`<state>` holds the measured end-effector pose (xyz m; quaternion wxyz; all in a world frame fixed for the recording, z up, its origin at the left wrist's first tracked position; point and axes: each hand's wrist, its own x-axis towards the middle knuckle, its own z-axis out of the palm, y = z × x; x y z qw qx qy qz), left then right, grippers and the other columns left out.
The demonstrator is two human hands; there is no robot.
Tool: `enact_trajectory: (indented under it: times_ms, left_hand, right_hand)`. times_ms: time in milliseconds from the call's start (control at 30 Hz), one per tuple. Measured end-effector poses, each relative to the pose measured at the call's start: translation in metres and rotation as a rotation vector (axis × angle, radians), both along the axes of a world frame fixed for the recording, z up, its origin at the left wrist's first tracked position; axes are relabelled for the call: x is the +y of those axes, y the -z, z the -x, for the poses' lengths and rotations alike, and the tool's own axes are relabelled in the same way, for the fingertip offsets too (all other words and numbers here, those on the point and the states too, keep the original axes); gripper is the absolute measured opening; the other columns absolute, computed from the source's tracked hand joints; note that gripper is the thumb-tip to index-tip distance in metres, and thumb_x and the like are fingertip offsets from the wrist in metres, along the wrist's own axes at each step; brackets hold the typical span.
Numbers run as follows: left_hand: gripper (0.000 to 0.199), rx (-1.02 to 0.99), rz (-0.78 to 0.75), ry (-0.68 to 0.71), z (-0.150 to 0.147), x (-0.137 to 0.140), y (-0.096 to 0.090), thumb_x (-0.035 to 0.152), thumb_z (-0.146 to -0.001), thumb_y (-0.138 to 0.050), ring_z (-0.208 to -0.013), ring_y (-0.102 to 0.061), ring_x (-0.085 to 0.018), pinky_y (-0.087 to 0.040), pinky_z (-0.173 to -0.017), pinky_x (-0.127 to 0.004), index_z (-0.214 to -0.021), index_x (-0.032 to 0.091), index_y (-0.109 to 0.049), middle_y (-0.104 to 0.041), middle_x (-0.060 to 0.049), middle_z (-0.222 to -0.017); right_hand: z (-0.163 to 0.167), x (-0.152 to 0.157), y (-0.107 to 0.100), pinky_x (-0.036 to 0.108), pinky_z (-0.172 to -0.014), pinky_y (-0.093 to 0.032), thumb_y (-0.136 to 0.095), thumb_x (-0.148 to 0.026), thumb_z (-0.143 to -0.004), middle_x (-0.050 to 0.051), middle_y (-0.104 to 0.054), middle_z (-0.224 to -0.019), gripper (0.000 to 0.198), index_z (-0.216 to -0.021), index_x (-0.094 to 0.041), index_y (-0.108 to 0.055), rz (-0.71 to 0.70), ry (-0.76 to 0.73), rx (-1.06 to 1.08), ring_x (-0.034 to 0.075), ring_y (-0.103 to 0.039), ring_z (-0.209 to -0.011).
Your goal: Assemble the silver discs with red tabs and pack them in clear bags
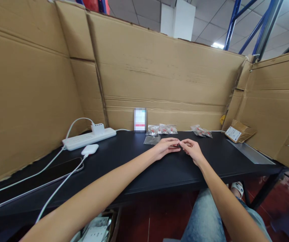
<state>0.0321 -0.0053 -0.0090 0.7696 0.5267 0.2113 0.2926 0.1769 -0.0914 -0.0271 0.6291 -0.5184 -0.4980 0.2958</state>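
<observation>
My left hand [166,148] and my right hand [191,150] meet fingertip to fingertip just above the black table [124,168]. Both are closed in a pinch, and whatever lies between the fingertips is too small and hidden to name. Just beyond my left hand lies a flat clear plastic bag [151,139]. Behind it are small clear bags with red bits inside [168,129]. Another group of such bags [202,131] rests past my right hand.
A lit phone-like screen [140,120] leans on the cardboard wall [164,74]. On the left are a white power strip [90,138], a white charger [90,149] with cables, and a dark phone [35,183]. A brown labelled package [240,131] sits at the right.
</observation>
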Motion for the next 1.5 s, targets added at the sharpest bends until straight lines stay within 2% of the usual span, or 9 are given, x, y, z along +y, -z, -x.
enact_trajectory:
  times_ms: [200, 367, 567, 767, 967, 1100, 1267, 1400, 1500]
  left_hand:
    - [0.028, 0.023, -0.039, 0.031, 0.003, -0.002, -0.003, 0.016, -0.072, -0.077, -0.076, -0.071, -0.02, -0.056, -0.086, -0.039, -0.096, 0.008, -0.066, -0.073, -0.012, -0.084]
    - [0.026, 0.034, -0.076, -0.017, 0.002, 0.0, -0.002, 0.017, -0.074, -0.076, -0.072, -0.071, -0.019, -0.057, -0.083, -0.038, -0.097, 0.009, -0.067, -0.072, -0.012, -0.084]
    - [0.027, 0.072, -0.133, 0.01, 0.001, -0.002, -0.005, 0.025, -0.075, -0.075, -0.07, -0.07, -0.019, -0.058, -0.073, -0.034, -0.097, 0.011, -0.069, -0.072, -0.011, -0.085]
    - [0.031, 0.06, -0.165, 0.074, 0.0, -0.003, -0.009, 0.03, -0.073, -0.076, -0.068, -0.069, -0.018, -0.057, -0.067, -0.03, -0.096, 0.011, -0.069, -0.072, -0.012, -0.086]
    - [0.029, 0.108, -0.202, 0.037, 0.001, -0.001, -0.011, 0.031, -0.072, -0.076, -0.061, -0.067, -0.016, -0.056, -0.064, -0.029, -0.091, 0.01, -0.069, -0.071, -0.01, -0.078]
    - [0.031, 0.12, -0.229, 0.058, 0.0, -0.001, -0.009, 0.032, -0.071, -0.077, -0.058, -0.066, -0.015, -0.055, -0.064, -0.029, -0.092, 0.011, -0.068, -0.071, -0.009, -0.076]
    - [0.032, 0.124, -0.241, 0.112, -0.001, -0.001, -0.006, 0.035, -0.069, -0.078, -0.061, -0.066, -0.015, -0.054, -0.066, -0.03, -0.089, 0.012, -0.068, -0.071, -0.01, -0.078]
    - [0.034, 0.12, -0.254, 0.152, 0.0, -0.003, -0.005, 0.037, -0.069, -0.077, -0.063, -0.067, -0.016, -0.054, -0.066, -0.029, -0.09, 0.012, -0.068, -0.07, -0.01, -0.078]
    - [0.033, 0.146, -0.261, 0.159, 0.001, -0.004, -0.005, 0.038, -0.07, -0.076, -0.06, -0.066, -0.014, -0.053, -0.064, -0.027, -0.088, 0.011, -0.068, -0.07, -0.01, -0.077]
  right_hand:
    - [0.0, 0.0, 0.001, 0.02, -0.042, -0.028, -0.076, -0.044, -0.061, -0.004, -0.054, -0.052, 0.032, -0.075, -0.016, -0.067, -0.026, -0.012, 0.0, 0.007, -0.041, -0.044]
    - [-0.001, 0.004, 0.004, 0.02, -0.041, -0.03, -0.074, -0.042, -0.062, 0.001, -0.06, -0.058, 0.029, -0.071, -0.015, -0.067, -0.005, 0.026, 0.035, 0.008, -0.045, -0.045]
    - [-0.005, 0.002, 0.001, 0.022, -0.043, -0.029, -0.077, -0.036, -0.057, -0.001, -0.056, -0.056, 0.028, -0.074, -0.015, -0.068, -0.042, 0.041, 0.2, 0.008, -0.043, -0.047]
    - [-0.002, -0.008, -0.01, 0.022, -0.044, -0.026, -0.073, -0.031, -0.061, -0.006, -0.04, -0.054, 0.021, -0.073, -0.017, -0.063, 0.007, -0.2, 0.359, 0.007, -0.032, -0.046]
    - [0.001, -0.012, -0.012, 0.021, -0.042, -0.021, -0.067, -0.028, -0.065, -0.008, -0.031, -0.053, 0.019, -0.062, -0.018, -0.052, 0.071, -0.368, 0.351, 0.006, -0.026, -0.045]
    - [0.003, -0.006, -0.005, 0.019, -0.04, -0.019, -0.073, -0.03, -0.062, -0.01, -0.031, -0.048, 0.026, -0.061, -0.018, -0.049, 0.049, -0.247, 0.317, 0.004, -0.026, -0.041]
    - [0.005, 0.003, 0.004, 0.021, -0.038, -0.03, -0.077, -0.033, -0.058, -0.006, -0.047, -0.047, 0.029, -0.061, -0.018, -0.051, -0.037, 0.016, 0.291, 0.007, -0.041, -0.039]
    - [0.004, 0.007, 0.009, 0.02, -0.033, -0.029, -0.077, -0.037, -0.059, -0.007, -0.045, -0.042, 0.034, -0.06, -0.02, -0.048, -0.079, 0.226, 0.226, 0.007, -0.041, -0.034]
    - [0.002, 0.007, 0.01, 0.019, -0.032, -0.028, -0.075, -0.035, -0.06, -0.007, -0.049, -0.047, 0.028, -0.066, -0.019, -0.053, -0.073, 0.229, 0.183, 0.007, -0.042, -0.034]
